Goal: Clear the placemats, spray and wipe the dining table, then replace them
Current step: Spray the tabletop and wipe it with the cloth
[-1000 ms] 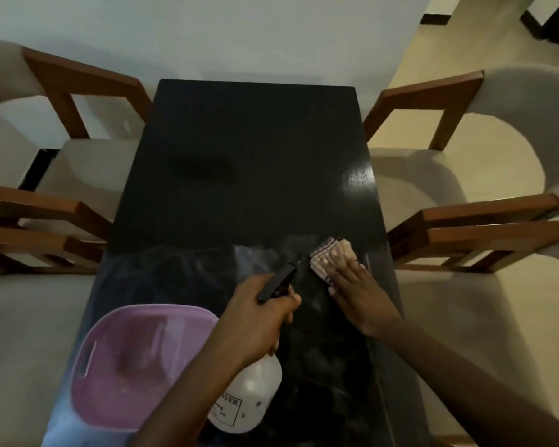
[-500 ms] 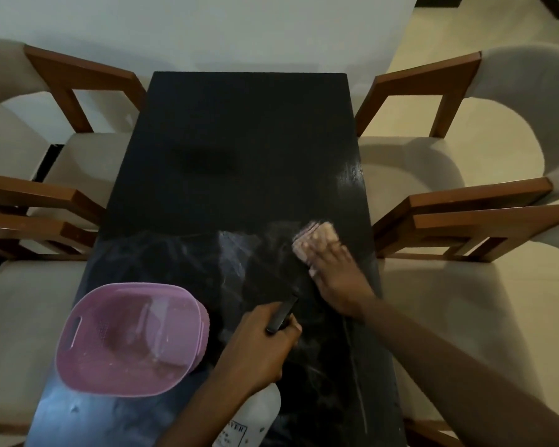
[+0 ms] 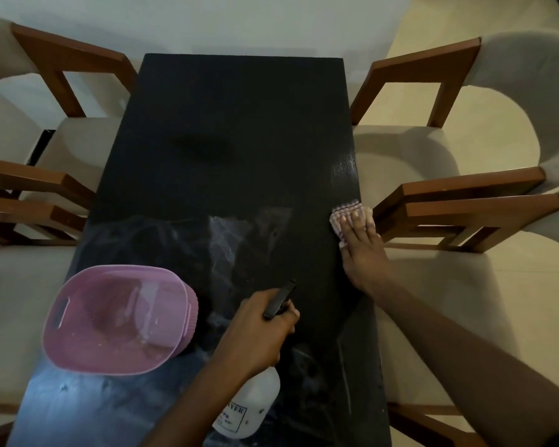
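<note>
- Checked cloth (image 3: 347, 214): soft, light and limp, so it bunches easily; best pressed flat under the fingers, as the right hand (image 3: 363, 256) does now, palm down on top of it. It sits at about 3 o'clock, at the right edge of the black dining table (image 3: 239, 124).
- Spray bottle (image 3: 252, 404): white plastic, rigid, likely light, maybe slick when wet. The left hand (image 3: 259, 330) is wrapped round the neck, with the black trigger head (image 3: 279, 298) sticking out at about 6 o'clock.
- Pink basket (image 3: 117, 317) sits at 7 o'clock on the tabletop, just beside the left hand.
- No placemats in view.
- Versus half a second back: cloth and right hand have slid outward from nearer the centre to the right edge; the bottle hand is about where it was.
</note>
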Demonstrator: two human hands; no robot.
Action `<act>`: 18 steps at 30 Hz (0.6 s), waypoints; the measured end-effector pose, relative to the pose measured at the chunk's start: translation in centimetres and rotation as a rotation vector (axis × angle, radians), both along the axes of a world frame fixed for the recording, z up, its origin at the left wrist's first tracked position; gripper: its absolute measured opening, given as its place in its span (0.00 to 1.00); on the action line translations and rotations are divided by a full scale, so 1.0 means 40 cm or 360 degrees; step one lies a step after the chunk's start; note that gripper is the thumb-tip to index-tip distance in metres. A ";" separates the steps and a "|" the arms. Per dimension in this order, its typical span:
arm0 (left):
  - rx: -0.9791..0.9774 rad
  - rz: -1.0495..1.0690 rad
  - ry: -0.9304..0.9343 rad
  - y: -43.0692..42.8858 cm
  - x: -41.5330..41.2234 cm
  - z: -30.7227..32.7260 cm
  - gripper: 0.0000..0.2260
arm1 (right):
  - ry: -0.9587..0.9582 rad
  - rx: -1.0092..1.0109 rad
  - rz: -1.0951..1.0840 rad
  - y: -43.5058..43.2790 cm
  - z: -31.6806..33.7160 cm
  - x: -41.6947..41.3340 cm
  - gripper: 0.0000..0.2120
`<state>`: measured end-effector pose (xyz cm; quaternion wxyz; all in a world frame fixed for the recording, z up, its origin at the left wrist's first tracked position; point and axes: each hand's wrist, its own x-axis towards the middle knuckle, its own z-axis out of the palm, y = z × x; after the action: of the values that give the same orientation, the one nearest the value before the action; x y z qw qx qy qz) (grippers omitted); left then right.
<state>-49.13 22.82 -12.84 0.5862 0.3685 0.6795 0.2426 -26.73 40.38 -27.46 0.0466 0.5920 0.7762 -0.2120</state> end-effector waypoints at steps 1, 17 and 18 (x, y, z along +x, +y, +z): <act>0.0012 0.0026 0.0016 -0.002 -0.002 -0.003 0.08 | -0.0024 0.0047 -0.0037 -0.028 -0.012 -0.028 0.31; 0.0077 0.0393 0.0035 -0.055 -0.154 0.010 0.06 | 0.0014 0.0035 0.0848 0.039 0.036 -0.314 0.29; 0.0077 0.0416 0.0019 -0.060 -0.162 0.010 0.07 | 0.0062 0.0020 0.0596 0.075 0.038 -0.359 0.29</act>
<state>-55.61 20.43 -12.43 0.5364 0.2922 0.7193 0.3309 -41.08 43.39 -25.92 0.0665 0.4332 0.8749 -0.2063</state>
